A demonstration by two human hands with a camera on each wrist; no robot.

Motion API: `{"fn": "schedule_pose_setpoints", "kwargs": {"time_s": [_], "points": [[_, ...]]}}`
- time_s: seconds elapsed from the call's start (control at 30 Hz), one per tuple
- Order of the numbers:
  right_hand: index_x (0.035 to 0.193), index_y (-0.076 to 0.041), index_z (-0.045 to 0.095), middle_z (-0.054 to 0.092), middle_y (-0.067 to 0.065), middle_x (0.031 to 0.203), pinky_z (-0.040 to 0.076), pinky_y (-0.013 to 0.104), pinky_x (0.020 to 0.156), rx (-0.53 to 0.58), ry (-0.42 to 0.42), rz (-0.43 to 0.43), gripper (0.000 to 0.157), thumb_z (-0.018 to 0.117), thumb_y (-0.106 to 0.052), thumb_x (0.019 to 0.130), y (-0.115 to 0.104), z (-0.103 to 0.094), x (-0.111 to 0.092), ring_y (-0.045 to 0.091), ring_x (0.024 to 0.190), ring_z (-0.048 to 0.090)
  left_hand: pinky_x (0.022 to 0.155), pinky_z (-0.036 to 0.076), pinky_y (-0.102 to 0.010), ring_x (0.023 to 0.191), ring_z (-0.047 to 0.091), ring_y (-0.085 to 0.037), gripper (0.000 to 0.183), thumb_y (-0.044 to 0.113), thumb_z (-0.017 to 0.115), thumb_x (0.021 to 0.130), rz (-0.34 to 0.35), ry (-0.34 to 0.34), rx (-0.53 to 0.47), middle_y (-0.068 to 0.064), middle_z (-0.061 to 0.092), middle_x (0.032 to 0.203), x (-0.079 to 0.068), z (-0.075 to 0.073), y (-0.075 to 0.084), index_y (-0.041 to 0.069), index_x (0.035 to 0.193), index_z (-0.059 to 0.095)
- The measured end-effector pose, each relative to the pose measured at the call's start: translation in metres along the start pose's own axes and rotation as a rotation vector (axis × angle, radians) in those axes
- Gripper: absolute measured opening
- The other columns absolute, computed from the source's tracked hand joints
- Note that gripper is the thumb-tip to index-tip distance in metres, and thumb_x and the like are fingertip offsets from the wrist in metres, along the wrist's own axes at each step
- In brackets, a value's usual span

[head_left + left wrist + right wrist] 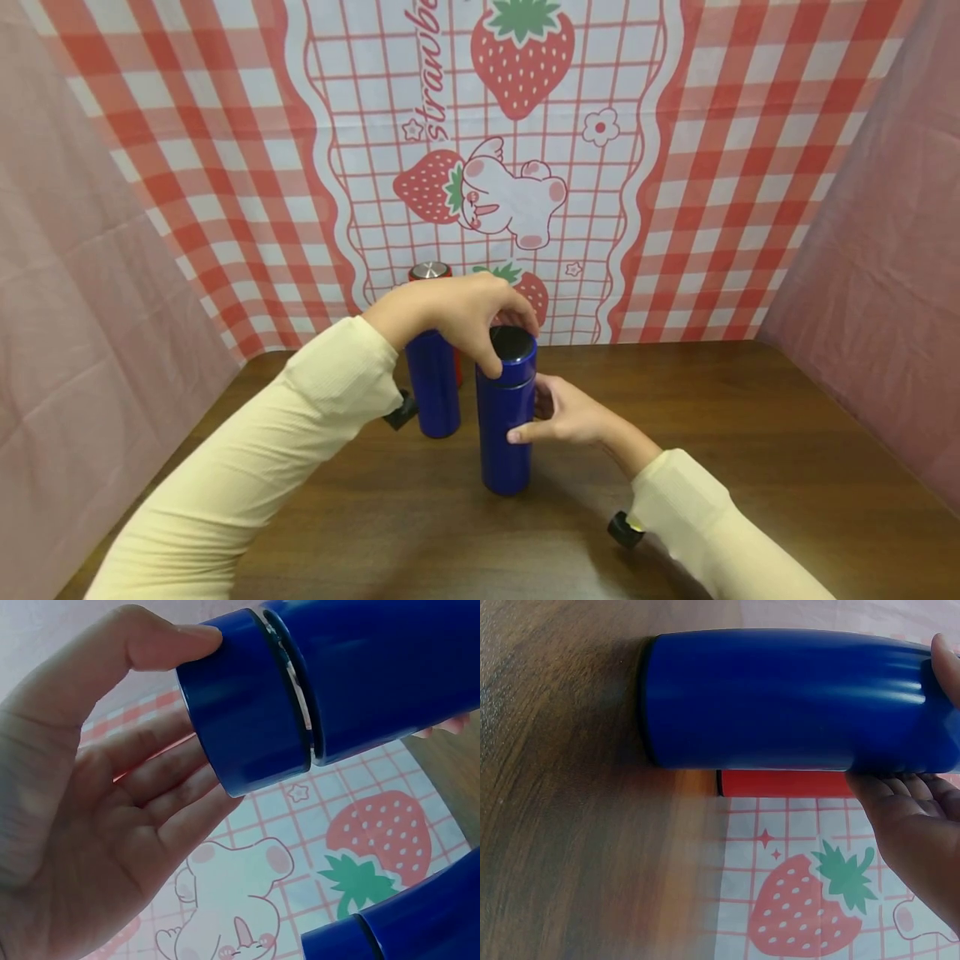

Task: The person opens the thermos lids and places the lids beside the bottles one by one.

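Note:
A blue vacuum flask (504, 450) stands upright on the wooden table in front of the person. From above, my left hand (468, 312) grips its lid (244, 705), thumb on the near side and fingers round the far side. A narrow gap with a silvery strip shows between lid and body in the left wrist view. Lower down, my right hand (570, 412) holds the flask's body (780, 697) from the right, its thumb across the front.
Just left of it is a second blue flask (435, 392), its top hidden by the left arm. Behind that stands a red flask (458, 367) with a silver top. A strawberry-print cloth (517, 192) hangs at the table's back edge, with pink cloth (97, 217) at the sides.

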State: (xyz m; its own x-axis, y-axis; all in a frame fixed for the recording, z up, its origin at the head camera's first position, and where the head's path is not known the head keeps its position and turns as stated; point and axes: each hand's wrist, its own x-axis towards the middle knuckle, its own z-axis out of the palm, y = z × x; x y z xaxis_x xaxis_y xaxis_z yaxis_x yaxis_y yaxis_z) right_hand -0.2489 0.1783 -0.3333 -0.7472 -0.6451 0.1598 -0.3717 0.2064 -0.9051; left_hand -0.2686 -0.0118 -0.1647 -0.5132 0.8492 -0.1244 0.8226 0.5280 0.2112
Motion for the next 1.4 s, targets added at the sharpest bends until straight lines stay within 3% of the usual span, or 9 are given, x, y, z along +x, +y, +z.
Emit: {"fn": "schedule_pose_setpoints", "kwargs": {"time_s": [0.37, 0.8, 1.03, 1.4], "points": [[0.139, 0.006, 0.038, 0.058, 0.026, 0.13, 0.051, 0.035, 0.099, 0.005, 0.003, 0.01, 0.072, 0.076, -0.018, 0.082, 0.001, 0.0, -0.001, 0.031, 0.118, 0.059, 0.088, 0.055, -0.024, 0.104, 0.067, -0.014, 0.056, 0.026, 0.083, 0.071, -0.039, 0.034, 0.017, -0.004, 0.071, 0.116, 0.001, 0.001, 0.003, 0.008, 0.121, 0.065], [0.138, 0.007, 0.038, 0.057, 0.027, 0.131, 0.05, 0.04, 0.101, 0.003, 0.018, 0.021, 0.073, 0.076, -0.019, 0.081, 0.0, 0.0, -0.002, 0.034, 0.12, 0.058, 0.072, 0.056, -0.021, 0.082, 0.069, -0.009, 0.043, 0.036, 0.083, 0.069, -0.078, 0.085, 0.065, -0.001, 0.075, 0.094, 0.005, 0.004, 0.008, 0.009, 0.101, 0.074], [0.138, 0.006, 0.039, 0.058, 0.027, 0.13, 0.05, 0.041, 0.1, 0.004, 0.011, 0.014, 0.072, 0.076, -0.019, 0.082, 0.0, 0.0, -0.001, 0.034, 0.119, 0.058, 0.066, 0.055, -0.02, 0.074, 0.068, -0.009, 0.039, 0.038, 0.083, 0.068, -0.077, 0.095, 0.085, 0.0, 0.075, 0.086, 0.003, 0.003, 0.008, 0.01, 0.094, 0.075], [0.139, 0.006, 0.039, 0.057, 0.028, 0.131, 0.05, 0.04, 0.1, 0.02, 0.012, 0.011, 0.072, 0.076, -0.018, 0.082, 0.0, 0.002, -0.001, 0.031, 0.119, 0.059, 0.06, 0.053, -0.02, 0.068, 0.065, -0.01, 0.04, 0.044, 0.081, 0.07, -0.139, 0.111, 0.119, -0.002, 0.074, 0.08, 0.002, 0.005, 0.012, 0.008, 0.086, 0.074]]}}
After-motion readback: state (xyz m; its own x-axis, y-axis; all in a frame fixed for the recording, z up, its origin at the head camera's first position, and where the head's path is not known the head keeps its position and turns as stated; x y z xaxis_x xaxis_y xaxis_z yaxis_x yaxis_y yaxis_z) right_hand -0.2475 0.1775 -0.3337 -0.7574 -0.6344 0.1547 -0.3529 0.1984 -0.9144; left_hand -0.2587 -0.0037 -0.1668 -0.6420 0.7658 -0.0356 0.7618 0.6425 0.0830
